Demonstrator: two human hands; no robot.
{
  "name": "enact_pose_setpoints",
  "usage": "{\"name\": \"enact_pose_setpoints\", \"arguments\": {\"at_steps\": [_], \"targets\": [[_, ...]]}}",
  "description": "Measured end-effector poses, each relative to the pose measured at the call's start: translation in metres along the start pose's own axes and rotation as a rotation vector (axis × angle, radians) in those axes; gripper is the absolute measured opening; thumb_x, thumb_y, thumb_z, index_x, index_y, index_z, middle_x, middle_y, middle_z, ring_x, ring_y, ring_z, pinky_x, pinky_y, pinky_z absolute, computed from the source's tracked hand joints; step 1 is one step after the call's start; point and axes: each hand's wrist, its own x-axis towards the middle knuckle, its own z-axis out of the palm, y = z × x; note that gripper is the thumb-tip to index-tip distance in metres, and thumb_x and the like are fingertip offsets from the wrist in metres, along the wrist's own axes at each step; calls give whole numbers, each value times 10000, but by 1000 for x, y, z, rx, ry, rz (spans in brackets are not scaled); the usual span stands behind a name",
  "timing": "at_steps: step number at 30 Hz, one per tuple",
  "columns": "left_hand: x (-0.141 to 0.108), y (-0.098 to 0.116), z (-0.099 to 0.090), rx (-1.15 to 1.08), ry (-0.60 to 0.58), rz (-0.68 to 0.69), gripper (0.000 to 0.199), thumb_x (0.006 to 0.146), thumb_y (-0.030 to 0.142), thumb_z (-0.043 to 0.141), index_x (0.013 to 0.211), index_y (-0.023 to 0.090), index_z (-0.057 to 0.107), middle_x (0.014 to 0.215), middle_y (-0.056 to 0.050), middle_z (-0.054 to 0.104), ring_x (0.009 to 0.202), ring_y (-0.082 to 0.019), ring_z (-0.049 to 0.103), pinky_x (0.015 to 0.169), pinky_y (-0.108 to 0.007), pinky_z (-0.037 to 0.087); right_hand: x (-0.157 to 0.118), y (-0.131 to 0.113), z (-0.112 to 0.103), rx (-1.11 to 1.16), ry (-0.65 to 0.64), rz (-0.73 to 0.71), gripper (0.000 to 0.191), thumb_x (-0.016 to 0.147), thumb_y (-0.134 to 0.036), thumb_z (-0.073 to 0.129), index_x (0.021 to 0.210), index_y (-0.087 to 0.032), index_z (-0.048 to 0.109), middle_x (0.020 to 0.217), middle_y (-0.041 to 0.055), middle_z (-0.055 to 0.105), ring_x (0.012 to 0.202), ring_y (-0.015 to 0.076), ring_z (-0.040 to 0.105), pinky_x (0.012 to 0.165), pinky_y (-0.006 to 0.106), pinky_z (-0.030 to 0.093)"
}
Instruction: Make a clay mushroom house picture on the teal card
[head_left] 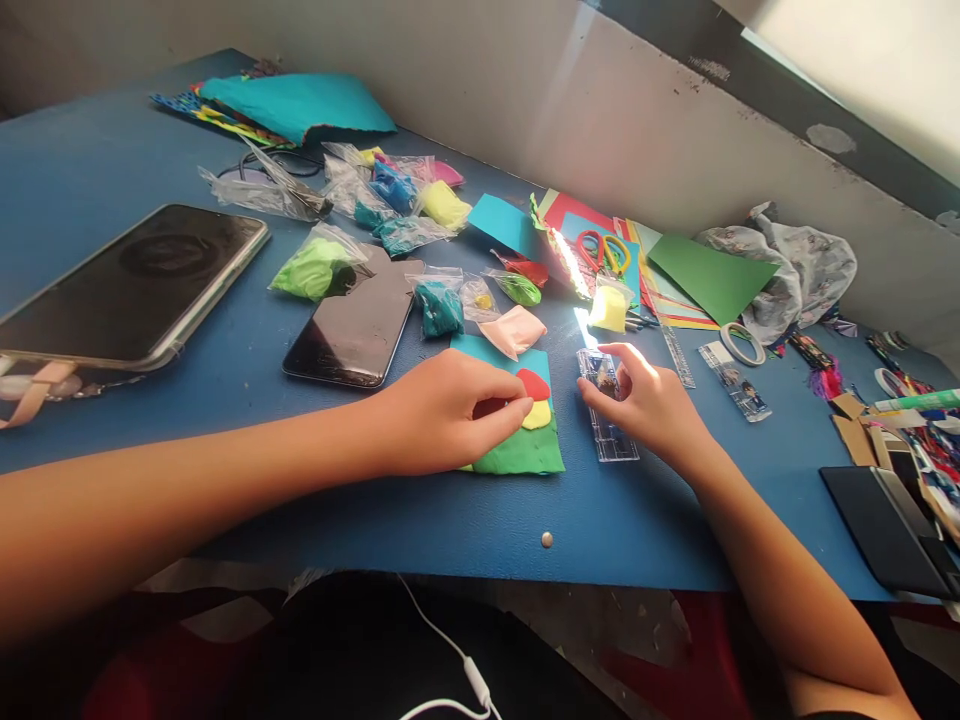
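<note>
Left hand [442, 415] extended in from the left, fingers curled, thumb and forefinger tips close together; could not tell whether they pinched anything. Red piece [535, 384] lay right at those fingertips, on the far side of the yellow piece [538, 414], both on the green-and-blue card [525, 459], which the hand partly covered. Right hand [654, 402] was open, thumb and forefinger spread about the clear plastic strip [616, 443]; contact unclear.

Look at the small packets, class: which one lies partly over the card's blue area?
The peach packet, beyond the left hand. It overlaps the card and is the only peach one; the teal packet lies to its left.
</note>
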Motion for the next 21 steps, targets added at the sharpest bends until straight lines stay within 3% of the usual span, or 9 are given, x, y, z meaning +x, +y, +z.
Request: {"name": "enact_pose_setpoints", "arguments": {"at_steps": [6, 13, 21], "targets": [[-1, -1, 0, -7, -15, -3, 334, 900, 275, 424, 670, 145, 628, 602, -1, 600, 524, -83, 450, 505, -248, 261, 2, -4, 4, 53, 30, 44, 475, 722, -528, 549, 1034, -174, 600, 515, -49, 450, 488, 155, 450, 527, 270, 325], [-1, -1, 0, -2, -7, 2, 307, 891, 258, 441, 660, 154, 613, 580, 9, 584, 510, -84, 437, 497, -246, 263, 4, -4, 4, 62, 41, 36, 400, 710, -508, 554, 961, -199, 602, 517, -39, 479, 474, 148, 436, 521, 270, 326], [-2, 0, -2, -7, -8, -1, 314, 897, 262, 429, 673, 150, 619, 594, 8, 596, 519, -84, 446, 500, -240, 261, 4, -11, 3, -1, -25, 93, 456, 713, -503, 530, 1028, -183, 608, 581, -14, 517, 517, 169, 473, 550, 284, 341]]}}
